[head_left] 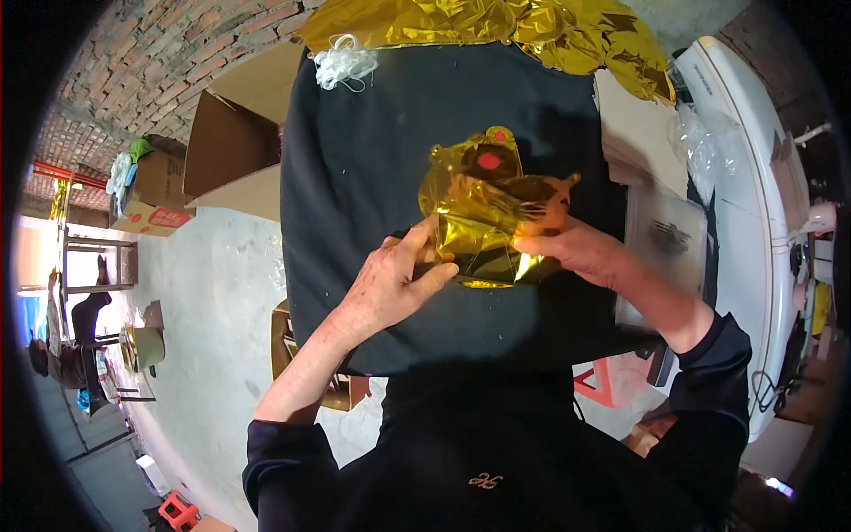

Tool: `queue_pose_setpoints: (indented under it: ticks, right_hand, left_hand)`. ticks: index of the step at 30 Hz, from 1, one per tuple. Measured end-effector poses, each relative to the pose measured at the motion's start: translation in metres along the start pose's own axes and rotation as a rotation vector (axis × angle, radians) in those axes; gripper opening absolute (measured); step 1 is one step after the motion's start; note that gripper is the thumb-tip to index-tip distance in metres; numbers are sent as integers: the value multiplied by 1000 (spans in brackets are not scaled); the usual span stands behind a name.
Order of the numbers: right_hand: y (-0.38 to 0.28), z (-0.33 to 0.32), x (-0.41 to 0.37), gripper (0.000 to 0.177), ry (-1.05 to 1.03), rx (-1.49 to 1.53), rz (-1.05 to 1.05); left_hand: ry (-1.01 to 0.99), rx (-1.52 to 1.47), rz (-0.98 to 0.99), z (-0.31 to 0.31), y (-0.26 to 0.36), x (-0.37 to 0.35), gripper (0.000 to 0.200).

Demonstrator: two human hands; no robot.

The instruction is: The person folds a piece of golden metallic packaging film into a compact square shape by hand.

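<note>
- Both hands grip: the left hand (386,288) is partly closed, fingers curled at the lower left edge of a shiny, crinkled gold foil piece with red discs (479,232), thumb stretched along its near side; the right hand (585,253) pinches the right side, thumb on top. Its other fingers seem to be tucked behind the foil, so how tightly they close I cannot tell.
- That foil piece is over the middle of the black cloth-covered table (341,195), between the hands.
- Thin foil like this could tear or take a stray crease, I judge, if the hands pull unevenly; a loose left thumb could let the near edge slip or spring open.
- Along the table's far edge is a heap of loose gold foil (443,22), and at its far left corner a tangled bundle of white string (344,66).
- By the table's right side are a shallow clear plastic container (665,239), a crumpled clear plastic bag (705,146) and, farther out, a long white appliance (758,186).
- Left of the table are an open brown cardboard box (235,142), bare grey concrete floor (222,293) and, beyond, a red brick wall (177,62).
</note>
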State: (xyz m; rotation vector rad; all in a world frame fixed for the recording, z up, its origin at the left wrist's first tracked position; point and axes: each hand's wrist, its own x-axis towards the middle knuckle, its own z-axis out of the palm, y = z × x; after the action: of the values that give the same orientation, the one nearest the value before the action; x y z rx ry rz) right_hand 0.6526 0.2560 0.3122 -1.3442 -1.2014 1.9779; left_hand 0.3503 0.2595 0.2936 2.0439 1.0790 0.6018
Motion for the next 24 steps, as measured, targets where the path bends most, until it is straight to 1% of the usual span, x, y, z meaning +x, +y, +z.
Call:
queue_pose_setpoints:
  ticks: [1, 4, 5, 7, 8, 10, 11, 14, 15, 18, 19, 21, 24]
  right_hand:
    - [1, -1, 0, 41, 2, 40, 17]
    - [2, -3, 1, 40, 47, 6, 51]
    - [2, -4, 1, 41, 61, 12, 109]
    - [2, -6, 1, 45, 46, -1, 120]
    - [2, -7, 0, 47, 39, -7, 125]
    - [-1, -8, -3, 54, 3, 103, 112]
    - [0, -8, -4, 57, -15, 159, 109]
    - [4, -9, -4, 57, -42, 167, 70]
    - [5, -9, -5, 54, -26, 129, 71]
    - [9, -9, -4, 49, -3, 66, 66]
    - [4, -5, -6, 44, 24, 14, 74]
    - [5, -6, -5, 42, 70, -19, 98]
    - [10, -4, -3, 37, 131, -26, 94]
  left_hand:
    - [-79, -15, -64, -5, 5, 2, 69]
    - [-64, -107, -127, 1, 4, 1, 82]
    - [-75, -140, -143, 0, 7, 1, 84]
    - [-102, -206, -174, -3, 12, 0, 89]
    - [-81, -232, -157, -2, 10, -1, 89]
    - [-39, -286, -127, 2, 4, -6, 89]
    - [-24, -338, -148, 4, 3, -9, 92]
    - [13, -270, -125, 8, 0, -18, 95]
    - [6, -277, -156, 7, 5, -20, 95]
    - [175, -150, -63, 23, -5, -28, 94]
    - [196, -150, -81, 23, -3, -30, 93]
    - [237, -155, -121, 24, 5, -33, 91]
    - [277, -60, -68, 29, -4, -36, 83]
